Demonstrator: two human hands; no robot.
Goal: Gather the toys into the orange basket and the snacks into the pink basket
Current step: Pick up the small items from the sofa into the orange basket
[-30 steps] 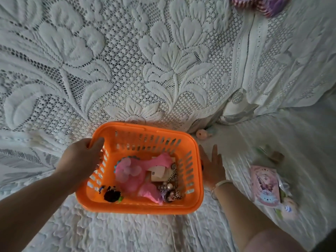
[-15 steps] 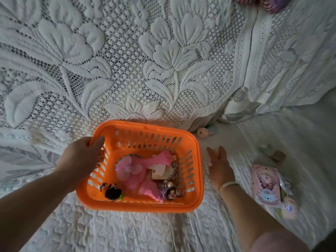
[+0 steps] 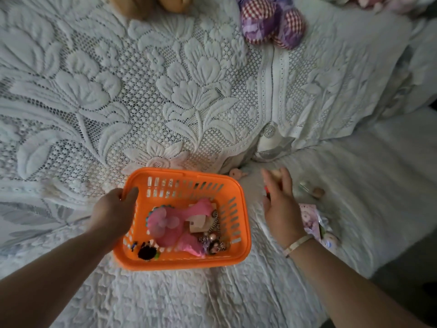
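- Two hands at work: my left hand [image 3: 113,209] grips the orange basket [image 3: 244,223] by its left rim, steadying it.
- My right hand [image 3: 280,204], just right of the orange basket, pinches a small blurred toy [image 3: 275,173], ready to drop in.

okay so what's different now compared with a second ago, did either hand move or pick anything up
The right hand has lifted off the white bedspread beside the orange plastic basket and now seems to hold a small pale object, though motion blur hides the grip. The view has also tilted up. The left hand still grips the basket's left rim; the toys inside have not shifted.
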